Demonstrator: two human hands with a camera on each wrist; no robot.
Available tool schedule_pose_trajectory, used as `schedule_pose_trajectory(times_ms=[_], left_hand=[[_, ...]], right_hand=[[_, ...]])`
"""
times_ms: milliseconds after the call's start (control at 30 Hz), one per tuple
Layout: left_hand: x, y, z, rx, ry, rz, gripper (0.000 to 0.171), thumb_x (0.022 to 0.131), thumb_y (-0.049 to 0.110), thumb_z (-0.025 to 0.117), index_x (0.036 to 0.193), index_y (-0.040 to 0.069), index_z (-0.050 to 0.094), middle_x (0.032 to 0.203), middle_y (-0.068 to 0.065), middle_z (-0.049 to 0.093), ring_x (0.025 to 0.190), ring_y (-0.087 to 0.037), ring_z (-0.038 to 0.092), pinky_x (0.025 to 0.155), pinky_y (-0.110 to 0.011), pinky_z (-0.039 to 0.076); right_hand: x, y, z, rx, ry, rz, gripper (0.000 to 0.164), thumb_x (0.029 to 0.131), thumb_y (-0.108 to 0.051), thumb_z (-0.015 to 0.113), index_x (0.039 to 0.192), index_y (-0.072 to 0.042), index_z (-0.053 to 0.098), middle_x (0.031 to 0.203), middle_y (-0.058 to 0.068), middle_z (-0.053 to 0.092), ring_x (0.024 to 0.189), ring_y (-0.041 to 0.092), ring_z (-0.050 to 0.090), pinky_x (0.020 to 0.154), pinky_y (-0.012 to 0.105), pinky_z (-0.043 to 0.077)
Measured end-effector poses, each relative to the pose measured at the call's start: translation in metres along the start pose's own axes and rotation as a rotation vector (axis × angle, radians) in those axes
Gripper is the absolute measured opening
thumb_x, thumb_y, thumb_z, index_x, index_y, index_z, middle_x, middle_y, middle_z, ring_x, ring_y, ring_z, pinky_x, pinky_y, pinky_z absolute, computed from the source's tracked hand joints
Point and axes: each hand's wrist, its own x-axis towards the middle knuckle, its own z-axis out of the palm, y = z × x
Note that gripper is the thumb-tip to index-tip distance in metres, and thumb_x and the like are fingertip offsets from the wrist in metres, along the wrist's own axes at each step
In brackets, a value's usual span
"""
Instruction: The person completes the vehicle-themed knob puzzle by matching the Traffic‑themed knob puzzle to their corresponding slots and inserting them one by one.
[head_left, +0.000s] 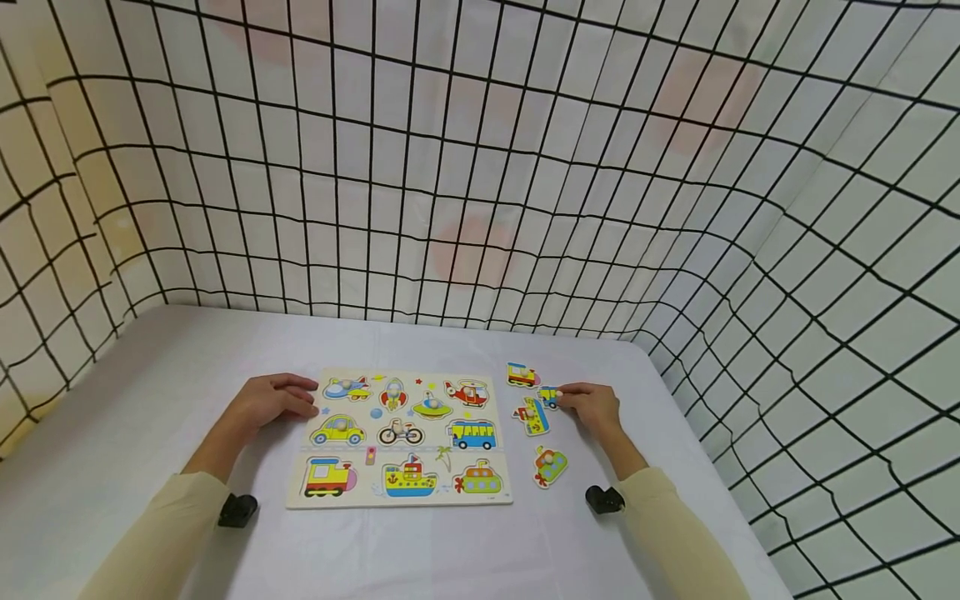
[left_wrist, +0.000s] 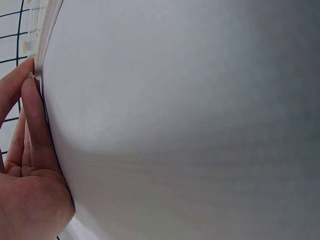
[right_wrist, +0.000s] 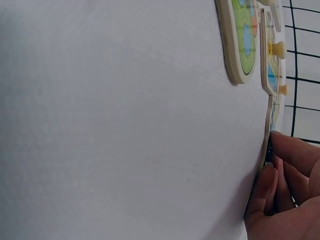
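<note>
A wooden vehicle puzzle board (head_left: pixel 369 482) lies flat on the white table. My left hand (head_left: pixel 270 404) rests on the table by the board's upper left edge, fingers extended; the left wrist view shows the fingertips of that hand (left_wrist: pixel 37 185) right at the edge. On the right, my right hand (head_left: pixel 596 410) pinches a blue and yellow bus puzzle piece (head_left: pixel 548 397) between thumb and fingers, partly covering it. Beside that piece lie a train piece (head_left: pixel 521 375) and a ship piece (head_left: pixel 536 417). Nearer to me is a green submarine piece (head_left: pixel 551 467), which has a knob.
Knobs stand on several board pictures, among them the airplane (head_left: pixel 347 387), the flying saucer (head_left: pixel 432 407) and the bicycle (head_left: pixel 400 432). A black grid net (head_left: pixel 408 196) over white cloth encloses the table (head_left: pixel 420 558) at the back and sides. A small black device sits at each wrist.
</note>
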Motion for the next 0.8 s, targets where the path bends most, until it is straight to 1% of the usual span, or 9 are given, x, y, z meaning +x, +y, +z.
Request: schedule_pose_trajectory(times_ms=[100,167,267,400,433,667,800], left_hand=[[-0.001,0.001,0.001,-0.001,0.0,0.002,0.06,0.081,0.019,0.081,0.136,0.005,0.061,0.099,-0.003,0.077,0.103,-0.027,0.064,0.084,-0.034,0.047],[-0.002,0.001,0.001,0.003,0.004,0.002,0.06,0.081,0.02,0.082,0.136,0.005,0.062,0.098,-0.001,0.077,0.101,-0.025,0.064,0.082,-0.032,0.047],[-0.001,0.001,0.001,0.003,0.004,0.004,0.06,0.081,0.02,0.082,0.135,0.005,0.062,0.098,-0.001,0.077,0.1,-0.024,0.065,0.08,-0.03,0.047],[0.001,0.0,0.001,0.001,0.003,0.005,0.06,0.08,0.019,0.082,0.135,0.005,0.062,0.098,-0.002,0.077,0.101,-0.025,0.065,0.082,-0.031,0.048],[0.0,0.0,0.001,0.0,0.003,0.006,0.06,0.081,0.019,0.081,0.135,0.004,0.062,0.098,-0.002,0.077,0.1,-0.025,0.065,0.082,-0.031,0.048],[0.001,-0.001,0.001,-0.004,0.004,0.004,0.059,0.081,0.018,0.082,0.135,0.004,0.062,0.096,-0.002,0.077,0.096,-0.023,0.065,0.081,-0.03,0.048],[0.003,-0.002,0.001,-0.007,0.005,0.005,0.059,0.081,0.018,0.081,0.135,0.004,0.062,0.096,-0.002,0.077,0.096,-0.024,0.065,0.083,-0.032,0.048]], right_hand=[[0.001,-0.001,0.0,-0.006,0.003,0.005,0.029,0.088,-0.02,0.076,0.112,-0.004,0.077,0.117,0.016,0.074,0.114,0.032,0.063,0.095,0.044,0.05],[0.001,-0.002,0.0,-0.006,0.0,0.011,0.029,0.088,-0.02,0.076,0.112,-0.004,0.077,0.117,0.016,0.074,0.113,0.031,0.064,0.094,0.043,0.05],[0.002,-0.002,0.0,-0.01,-0.003,0.018,0.028,0.088,-0.021,0.076,0.112,-0.005,0.078,0.115,0.015,0.075,0.107,0.027,0.065,0.088,0.037,0.052],[0.002,-0.003,-0.002,-0.018,-0.01,0.018,0.027,0.088,-0.021,0.077,0.11,-0.006,0.078,0.112,0.013,0.076,0.099,0.025,0.066,0.079,0.029,0.051],[0.002,-0.004,-0.003,-0.02,-0.01,0.021,0.027,0.087,-0.021,0.077,0.11,-0.006,0.078,0.112,0.013,0.076,0.099,0.024,0.066,0.078,0.029,0.05],[0.0,-0.007,-0.008,-0.041,0.002,0.005,0.027,0.088,-0.02,0.076,0.11,-0.004,0.078,0.116,0.016,0.074,0.104,0.028,0.066,0.083,0.033,0.053],[-0.001,-0.012,-0.009,-0.057,0.006,-0.016,0.027,0.088,-0.021,0.077,0.11,-0.004,0.078,0.114,0.016,0.075,0.1,0.026,0.068,0.079,0.03,0.053]])
